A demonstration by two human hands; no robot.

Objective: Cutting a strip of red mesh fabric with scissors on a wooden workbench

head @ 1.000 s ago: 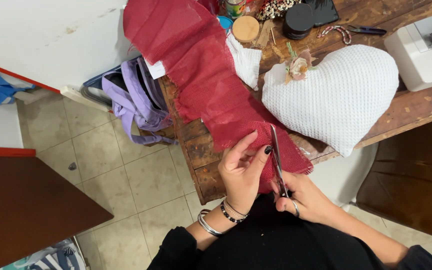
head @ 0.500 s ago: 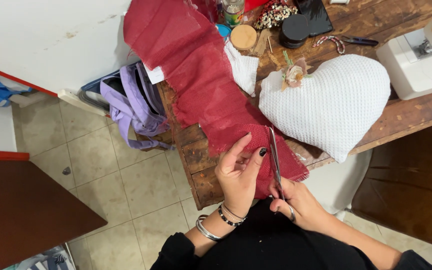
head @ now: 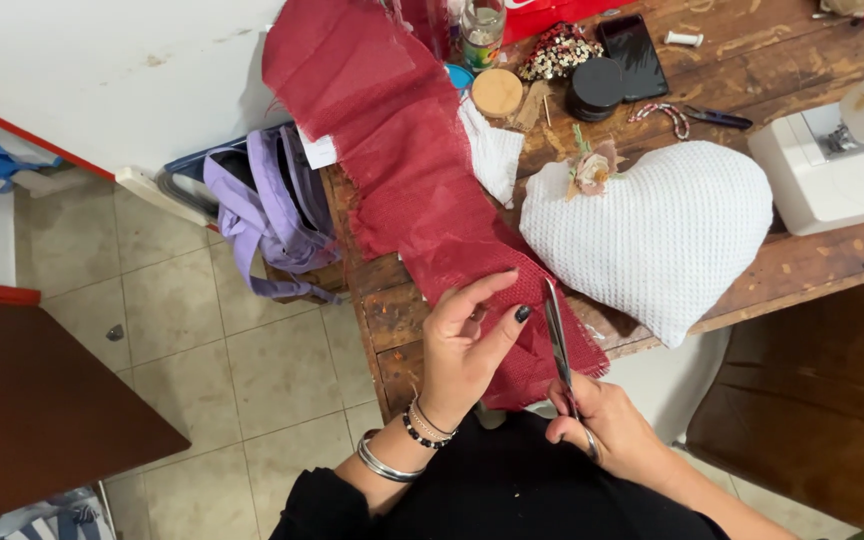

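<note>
A long strip of dark red mesh fabric [head: 392,140] runs across the wooden table [head: 812,270] and hangs over its near edge. My left hand [head: 467,345] pinches the fabric's lower end between thumb and fingers. My right hand [head: 607,430] grips the handles of metal scissors [head: 557,340], whose blades point up into the red fabric beside my left thumb. A white heart-shaped cushion [head: 652,230] with a small flower decoration lies just right of the scissors.
A white sewing machine [head: 837,165] stands at the table's right. A black round tin [head: 594,88], a cork lid [head: 497,92], a beaded piece [head: 557,50] and a jar [head: 480,30] sit at the back. A purple bag [head: 272,215] hangs left of the table above tiled floor.
The view has shifted slightly. My hands and the scissors stay at the fabric's lower end, with the blades still in the red fabric.
</note>
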